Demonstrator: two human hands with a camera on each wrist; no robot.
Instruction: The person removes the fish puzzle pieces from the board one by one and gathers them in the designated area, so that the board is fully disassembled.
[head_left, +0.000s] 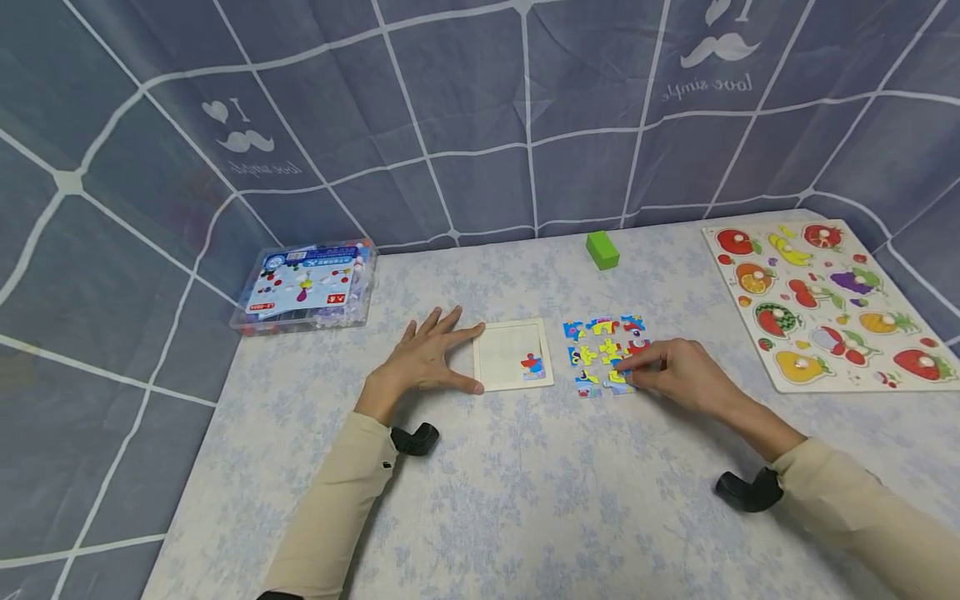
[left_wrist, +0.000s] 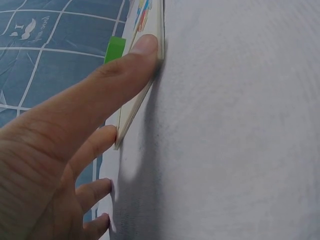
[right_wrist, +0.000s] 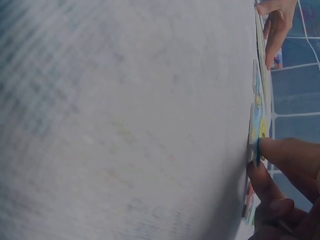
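My left hand point(head_left: 422, 360) spreads its fingers at the left side of a shallow square puzzle tray point(head_left: 477, 354), thumb and index fingertip touching its left corners. One red and blue puzzle piece point(head_left: 532, 367) lies in the tray's lower right corner. To the right, several loose puzzle pieces point(head_left: 588, 354) in blue, yellow and red are laid out in rows. With thumb and index finger my right hand point(head_left: 686, 377) pinches a blue and yellow puzzle piece point(right_wrist: 258, 135) at the lower right of this group; the fingers partly hide it.
A green block point(head_left: 602, 250) stands at the back of the table. A fruit-picture board point(head_left: 832, 312) with knobs lies to the right. At the back left is a clear plastic box point(head_left: 307, 287) with a printed label. A grey checked cloth point(head_left: 480, 125) hangs behind.
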